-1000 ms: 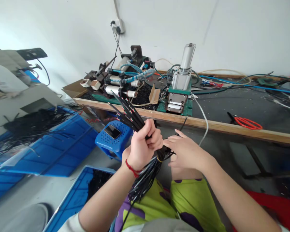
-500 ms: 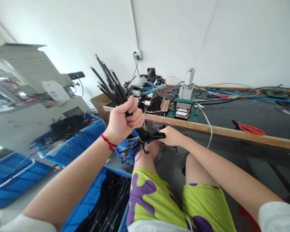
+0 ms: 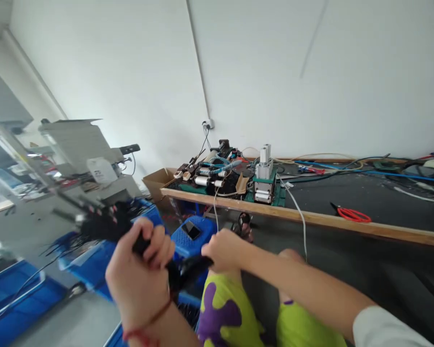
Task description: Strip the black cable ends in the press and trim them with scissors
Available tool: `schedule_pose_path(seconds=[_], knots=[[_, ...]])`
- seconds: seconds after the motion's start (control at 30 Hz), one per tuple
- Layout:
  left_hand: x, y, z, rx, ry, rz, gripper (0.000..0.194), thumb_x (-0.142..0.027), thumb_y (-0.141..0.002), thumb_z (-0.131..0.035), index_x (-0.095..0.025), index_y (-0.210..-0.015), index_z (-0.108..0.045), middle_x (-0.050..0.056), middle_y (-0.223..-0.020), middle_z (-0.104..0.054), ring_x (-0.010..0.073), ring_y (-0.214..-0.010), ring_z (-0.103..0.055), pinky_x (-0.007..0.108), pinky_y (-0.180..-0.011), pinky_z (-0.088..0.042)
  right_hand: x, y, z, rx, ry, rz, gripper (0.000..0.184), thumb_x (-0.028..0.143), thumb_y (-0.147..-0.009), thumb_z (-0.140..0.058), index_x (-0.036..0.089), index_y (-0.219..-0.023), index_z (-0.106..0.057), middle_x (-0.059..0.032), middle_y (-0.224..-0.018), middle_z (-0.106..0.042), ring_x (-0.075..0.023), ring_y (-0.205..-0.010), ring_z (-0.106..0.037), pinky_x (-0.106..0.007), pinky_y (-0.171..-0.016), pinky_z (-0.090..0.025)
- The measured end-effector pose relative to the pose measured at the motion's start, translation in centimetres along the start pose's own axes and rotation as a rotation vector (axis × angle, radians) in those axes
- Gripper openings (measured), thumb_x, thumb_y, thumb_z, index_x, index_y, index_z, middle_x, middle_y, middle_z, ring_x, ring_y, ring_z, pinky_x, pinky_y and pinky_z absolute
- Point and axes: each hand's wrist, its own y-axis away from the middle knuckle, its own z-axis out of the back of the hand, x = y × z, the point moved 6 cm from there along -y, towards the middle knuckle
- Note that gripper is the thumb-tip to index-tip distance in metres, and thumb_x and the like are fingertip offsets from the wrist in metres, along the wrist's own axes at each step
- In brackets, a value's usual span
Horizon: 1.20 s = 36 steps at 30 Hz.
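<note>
A bundle of black cables (image 3: 106, 222) runs through my left hand (image 3: 139, 265), whose fingers are wrapped tightly round it. Its cut ends, blurred by motion, point up and left, with small coloured wire tips showing. Lower down, the bundle is bent over toward my right hand (image 3: 224, 250), which is closed on its folded part. The middle stretch between my hands is smeared, so its tie is hard to see. Both hands are above my lap, left of centre.
A blue stool (image 3: 198, 236) with a phone (image 3: 191, 230) stands beyond my hands. Blue crates (image 3: 21, 294) are at the left. On the wood-edged bench (image 3: 311, 217) sit a pneumatic press (image 3: 264, 178) and red-handled pliers (image 3: 353, 215). A cardboard box (image 3: 159, 180) is beside it.
Both hands have moved left and down with the cable bundle, which has tipped from steep to nearly level. The view has shifted, so the bench appears lower and the stool shows.
</note>
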Motion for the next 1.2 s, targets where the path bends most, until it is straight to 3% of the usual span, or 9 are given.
schedule_pose_path(seconds=[0.13,0.23,0.4,0.57,0.73,0.87,0.97,1.1,1.2], knots=[[8.3,0.6,1.2,-0.024,0.044,0.249,0.04,-0.051,-0.073,-0.09,-0.024,-0.076,-0.061,-0.004,-0.053,-0.04,0.0102,-0.039,-0.033,0.024,-0.039,-0.038,-3.1,2.0,-6.0,0.052,-0.03,0.07,0.025,0.048,-0.087,-0.084,0.025,-0.079,-0.077,-0.0043,-0.078,-0.086,-0.0289,-0.076,-0.086,-0.031,-0.055,-0.041],[14.4,-1.4,-0.1,0.086,0.045,0.384,0.043,-0.05,-0.066,-0.096,-0.024,-0.079,-0.065,-0.006,-0.051,-0.04,0.0098,-0.039,-0.03,0.023,-0.037,-0.035,-7.1,3.8,-10.5,0.058,-0.135,0.022,0.028,0.042,-0.087,-0.079,0.024,-0.071,-0.065,-0.0026,-0.073,-0.083,-0.0264,-0.074,-0.083,-0.032,-0.054,-0.032],[23.0,-4.6,-2.9,0.207,0.115,0.517,0.038,-0.048,-0.081,-0.091,-0.026,-0.092,-0.061,-0.012,-0.054,-0.034,0.0081,-0.047,-0.01,0.019,-0.043,-0.026,-13.2,5.6,-16.4,0.029,-0.336,-0.105,0.037,0.024,-0.078,-0.075,0.025,-0.067,-0.039,-0.0016,-0.069,-0.075,-0.0208,-0.068,-0.073,-0.032,-0.059,-0.028],[27.9,-6.7,-4.2,0.245,0.07,0.551,0.037,-0.046,-0.096,-0.087,-0.025,-0.09,-0.057,-0.012,-0.058,-0.036,0.0072,-0.048,-0.018,0.018,-0.045,-0.028,-16.6,6.0,-20.2,-0.009,-0.446,-0.208,0.044,0.014,-0.077,-0.075,0.026,-0.068,-0.033,0.0015,-0.065,-0.064,-0.0174,-0.065,-0.062,-0.032,-0.06,-0.024],[29.9,-8.7,-5.1,0.171,-0.051,0.459,0.043,-0.046,-0.09,-0.096,-0.025,-0.095,-0.059,-0.015,-0.059,-0.034,0.0054,-0.045,-0.019,0.018,-0.043,-0.022,-19.2,5.5,-22.6,-0.007,-0.581,-0.228,0.029,0.013,-0.094,-0.081,0.021,-0.078,-0.058,0.0045,-0.078,-0.066,-0.0156,-0.075,-0.064,-0.028,-0.074,-0.051],[31.5,-9.3,-5.8,0.161,-0.092,0.407,0.047,-0.05,-0.091,-0.098,-0.025,-0.094,-0.057,-0.014,-0.059,-0.037,0.0056,-0.046,-0.026,0.019,-0.046,-0.026,-21.5,5.0,-22.8,-0.002,-0.697,-0.245,0.015,0.009,-0.091,-0.084,0.019,-0.095,-0.073,-0.0017,-0.094,-0.08,-0.0198,-0.089,-0.078,-0.033,-0.087,-0.063],[32.6,-9.1,-5.3,0.127,-0.118,0.354,0.043,-0.049,-0.095,-0.096,-0.026,-0.098,-0.06,-0.013,-0.059,-0.041,0.0079,-0.048,-0.033,0.021,-0.05,-0.031,-22.4,5.9,-21.0,-0.012,-0.77,-0.271,0.051,0.013,-0.087,-0.088,0.02,-0.136,-0.077,-0.0134,-0.137,-0.084,-0.0296,-0.126,-0.082,-0.04,-0.108,-0.066],[33.3,-8.8,-4.4,0.087,-0.167,0.313,0.037,-0.047,-0.096,-0.094,-0.027,-0.099,-0.063,-0.01,-0.061,-0.048,0.0112,-0.051,-0.042,0.025,-0.053,-0.035,-22.1,8.2,-15.3,-0.012,-0.806,-0.332,0.101,0.019,-0.089,-0.086,0.023,-0.181,-0.044,-0.0204,-0.185,-0.05,-0.0385,-0.17,-0.053,-0.057,-0.137,-0.05],[33.5,-8.7,-4.1,0.063,-0.185,0.323,0.037,-0.045,-0.094,-0.095,-0.027,-0.098,-0.064,-0.008,-0.062,-0.052,0.0131,-0.053,-0.047,0.026,-0.053,-0.037,-21.6,8.6,-9.4,-0.135,-0.774,-0.378,0.072,0.016,-0.099,-0.071,0.027,-0.17,-0.063,-0.013,-0.176,-0.063,-0.0337,-0.16,-0.065,-0.055,-0.134,-0.056]])
